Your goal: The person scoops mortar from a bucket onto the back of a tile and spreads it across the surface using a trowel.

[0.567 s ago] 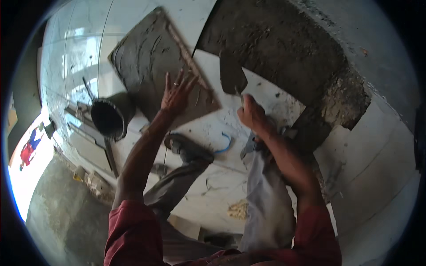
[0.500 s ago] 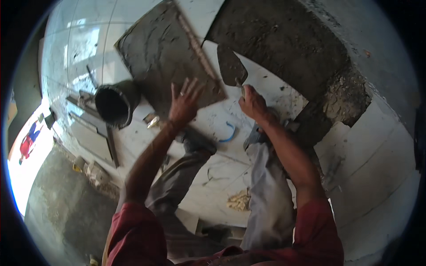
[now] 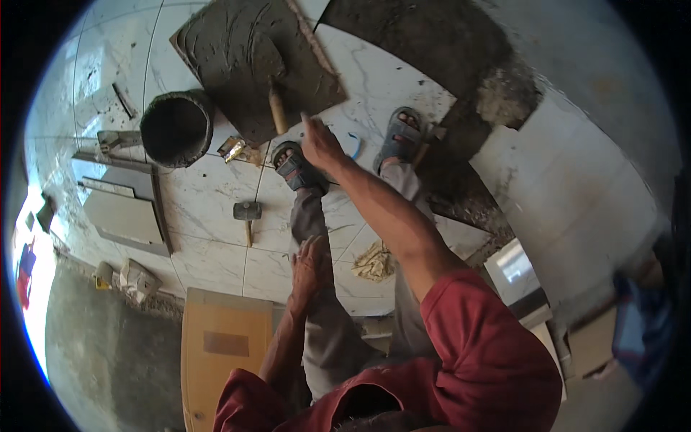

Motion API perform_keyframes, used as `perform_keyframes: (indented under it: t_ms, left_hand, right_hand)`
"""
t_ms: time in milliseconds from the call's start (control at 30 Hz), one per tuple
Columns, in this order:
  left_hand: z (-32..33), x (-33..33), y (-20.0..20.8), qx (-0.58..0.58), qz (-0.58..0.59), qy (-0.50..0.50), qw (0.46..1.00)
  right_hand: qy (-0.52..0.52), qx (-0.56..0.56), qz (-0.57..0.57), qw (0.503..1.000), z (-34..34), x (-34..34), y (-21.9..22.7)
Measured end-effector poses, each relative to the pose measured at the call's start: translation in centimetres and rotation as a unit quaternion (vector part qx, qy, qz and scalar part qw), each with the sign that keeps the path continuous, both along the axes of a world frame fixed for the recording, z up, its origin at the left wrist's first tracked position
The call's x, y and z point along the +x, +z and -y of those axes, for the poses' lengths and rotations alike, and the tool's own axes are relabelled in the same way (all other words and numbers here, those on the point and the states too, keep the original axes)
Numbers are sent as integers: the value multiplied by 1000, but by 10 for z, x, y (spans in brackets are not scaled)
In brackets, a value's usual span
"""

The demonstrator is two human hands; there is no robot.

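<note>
My left hand rests on my left leg in grey trousers, its fingers stretched out and holding nothing. My right hand is just above my left sandal, apart from the trowel handle, with one finger extended; its other fingers are partly hidden. The trowel lies on a tile spread with wet grey mortar. Its wooden handle points toward me, and its mortar-smeared blade blends into the ridged surface.
A black bucket stands left of the coated tile. A rubber mallet, cut tile pieces, a crumpled cloth and a blue strip lie on marble-patterned tiles. Dark mortar bed spreads at the far right. A wooden board is near me.
My right hand has let go of the trowel, which now lies on the coated tile. My left hand has moved from that tile to my leg. The view has shifted.
</note>
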State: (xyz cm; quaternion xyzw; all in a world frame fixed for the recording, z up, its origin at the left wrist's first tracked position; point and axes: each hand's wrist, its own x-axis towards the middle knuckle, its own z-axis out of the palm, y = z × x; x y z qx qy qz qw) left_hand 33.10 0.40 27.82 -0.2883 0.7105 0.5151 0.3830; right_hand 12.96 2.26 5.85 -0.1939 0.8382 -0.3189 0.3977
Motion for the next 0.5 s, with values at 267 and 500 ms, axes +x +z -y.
perform_keyframes:
  t_ms: [267, 500]
  left_hand:
    - [61, 70, 66, -23, 82, -144, 986]
    - [75, 123, 109, 96, 148, 57, 983]
  right_hand:
    - [14, 342, 59, 938, -228, 56, 245]
    - [-115, 265, 346, 893, -224, 116, 365]
